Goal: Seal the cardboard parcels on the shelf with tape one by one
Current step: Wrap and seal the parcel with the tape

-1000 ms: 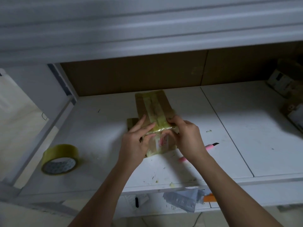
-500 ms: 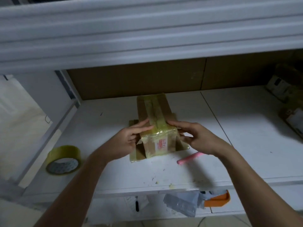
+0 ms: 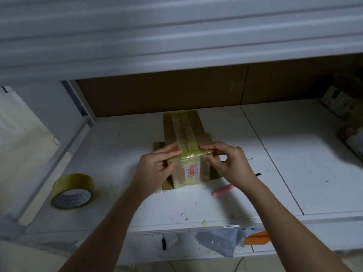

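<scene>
A narrow cardboard parcel [image 3: 182, 130] stands on the white shelf [image 3: 121, 154], with a yellowish tape strip running along its top and down its near end. My left hand [image 3: 157, 165] grips the parcel's near left corner, fingers on top and thumb on the front face. My right hand [image 3: 225, 161] pinches the near right top edge over the tape. A roll of yellow tape [image 3: 71, 191] lies on the shelf to the left, apart from both hands.
A pink utility knife [image 3: 224, 192] lies on the shelf under my right wrist. More parcels [image 3: 341, 103] sit at the far right. A brown board backs the shelf. An upper shelf overhangs. Plastic bags and an orange object [image 3: 255, 237] lie on the lower level.
Both hands have slid from the parcel's front face up to its near top corners. The camera has shifted a little.
</scene>
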The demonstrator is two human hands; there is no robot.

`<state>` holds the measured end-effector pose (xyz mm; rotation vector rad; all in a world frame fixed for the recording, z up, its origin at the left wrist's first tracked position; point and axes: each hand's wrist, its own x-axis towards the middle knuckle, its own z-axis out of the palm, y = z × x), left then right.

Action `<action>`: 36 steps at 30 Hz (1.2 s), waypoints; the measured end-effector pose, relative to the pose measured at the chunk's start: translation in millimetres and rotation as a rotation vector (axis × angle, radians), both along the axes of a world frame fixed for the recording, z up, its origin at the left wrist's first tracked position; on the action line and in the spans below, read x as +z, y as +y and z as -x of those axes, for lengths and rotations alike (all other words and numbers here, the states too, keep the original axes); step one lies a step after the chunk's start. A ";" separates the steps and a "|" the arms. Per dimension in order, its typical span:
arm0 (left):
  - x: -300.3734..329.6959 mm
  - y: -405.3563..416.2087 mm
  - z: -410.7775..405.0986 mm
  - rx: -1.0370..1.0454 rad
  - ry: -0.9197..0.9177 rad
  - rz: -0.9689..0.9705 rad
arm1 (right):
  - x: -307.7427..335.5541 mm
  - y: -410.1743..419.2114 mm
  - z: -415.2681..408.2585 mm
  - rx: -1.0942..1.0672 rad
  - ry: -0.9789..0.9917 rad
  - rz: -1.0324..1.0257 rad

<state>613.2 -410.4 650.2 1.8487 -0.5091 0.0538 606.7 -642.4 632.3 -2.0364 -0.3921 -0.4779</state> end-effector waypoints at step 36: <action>-9.7 -8.7 -7.4 0.183 -0.200 -0.155 | 11.9 23.6 -3.4 -0.238 -0.114 0.322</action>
